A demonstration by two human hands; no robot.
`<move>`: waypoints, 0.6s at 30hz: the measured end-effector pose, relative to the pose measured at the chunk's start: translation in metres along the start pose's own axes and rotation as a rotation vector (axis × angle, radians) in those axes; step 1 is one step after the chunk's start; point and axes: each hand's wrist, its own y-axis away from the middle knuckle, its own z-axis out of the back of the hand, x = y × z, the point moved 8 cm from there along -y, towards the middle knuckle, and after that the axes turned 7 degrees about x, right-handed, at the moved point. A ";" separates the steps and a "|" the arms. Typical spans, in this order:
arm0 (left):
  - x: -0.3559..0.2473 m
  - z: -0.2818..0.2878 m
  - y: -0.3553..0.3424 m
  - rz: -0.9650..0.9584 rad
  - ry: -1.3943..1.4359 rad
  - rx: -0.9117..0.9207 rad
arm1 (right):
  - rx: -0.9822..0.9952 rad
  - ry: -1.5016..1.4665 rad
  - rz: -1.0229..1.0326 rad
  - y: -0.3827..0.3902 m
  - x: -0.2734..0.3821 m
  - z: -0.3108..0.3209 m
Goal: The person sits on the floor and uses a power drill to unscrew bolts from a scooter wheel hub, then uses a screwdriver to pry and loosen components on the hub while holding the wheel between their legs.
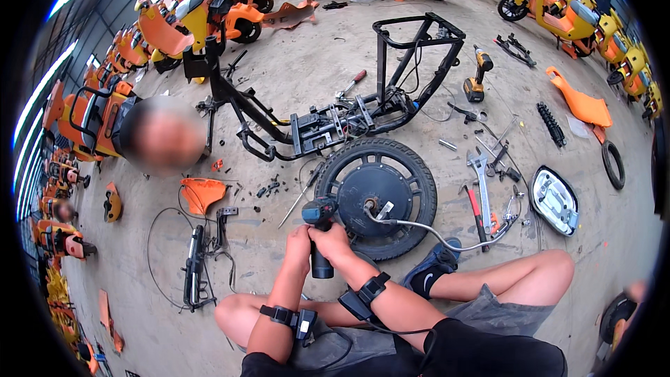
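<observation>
Beside the near left edge of the hub-motor wheel [380,185], as I watch through the head camera, the blue-and-black cordless driver [320,211] sits out in front of the seated wearer, its battery end toward me. I see the right hand [335,243] with its fingers curled around the grip; the left hand [298,244] meets it there, but I cannot tell whether its fingers are clasping or merely resting. The driver's head overlaps the tyre [423,188] in my view, and I can't make out a bit or any contact — so a careless squeeze of the trigger could, I judge, scuff the rubber, or nip a finger if one lies near the nose. The wheel lies flat on the concrete floor [307,56], and from its axle a grey cable [457,245] curves off past the shoe [434,262]; a shifted foot could snag it and strain the lead at the hub. Small loose fasteners [268,187] are scattered to the left, easily lost to a sweeping forearm — and the thin screwdriver [312,178] just beside the tyre could roll if the wheel were nudged.
</observation>
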 end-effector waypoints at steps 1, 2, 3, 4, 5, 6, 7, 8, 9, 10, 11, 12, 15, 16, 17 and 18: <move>0.001 -0.002 0.002 0.000 0.023 -0.006 | 0.027 0.011 -0.066 0.010 0.002 0.003; 0.001 -0.005 0.004 0.001 0.047 -0.012 | 0.038 -0.045 -0.070 0.005 -0.005 0.001; 0.002 -0.008 0.005 0.002 0.070 -0.020 | 0.049 -0.101 -0.072 -0.004 -0.015 -0.004; 0.000 -0.007 0.004 -0.017 0.074 -0.040 | 0.068 -0.151 -0.064 -0.006 -0.013 -0.008; -0.001 -0.004 0.003 -0.029 0.046 -0.048 | 0.080 -0.198 -0.072 -0.005 -0.015 -0.011; -0.002 0.001 0.003 -0.041 0.019 -0.057 | 0.093 -0.244 -0.080 -0.003 -0.017 -0.015; -0.001 0.006 0.003 -0.053 -0.006 -0.067 | 0.108 -0.288 -0.088 -0.001 -0.018 -0.018; -0.003 0.010 0.002 -0.083 -0.030 -0.103 | 0.130 -0.331 -0.063 0.003 -0.014 -0.020; -0.002 0.017 0.002 -0.067 -0.049 -0.123 | 0.138 -0.343 -0.025 0.001 -0.013 -0.022; -0.005 0.018 0.004 -0.048 -0.069 -0.137 | 0.138 -0.356 0.011 -0.003 -0.014 -0.022; -0.007 0.018 0.005 -0.030 -0.089 -0.151 | 0.138 -0.368 0.047 -0.007 -0.015 -0.021; -0.009 0.012 0.004 -0.021 -0.049 -0.122 | 0.141 -0.421 0.032 -0.011 -0.020 -0.020; -0.004 0.022 0.006 0.001 0.017 -0.112 | 0.226 -0.534 -0.031 0.004 -0.009 -0.018; 0.000 0.020 0.006 0.028 0.036 -0.101 | 0.240 -0.488 -0.043 0.003 -0.009 -0.013; 0.003 0.019 0.004 0.054 0.054 -0.091 | 0.253 -0.442 -0.056 0.002 -0.010 -0.010; 0.009 0.026 -0.002 0.069 0.053 -0.085 | 0.228 -0.434 -0.005 0.006 -0.007 -0.008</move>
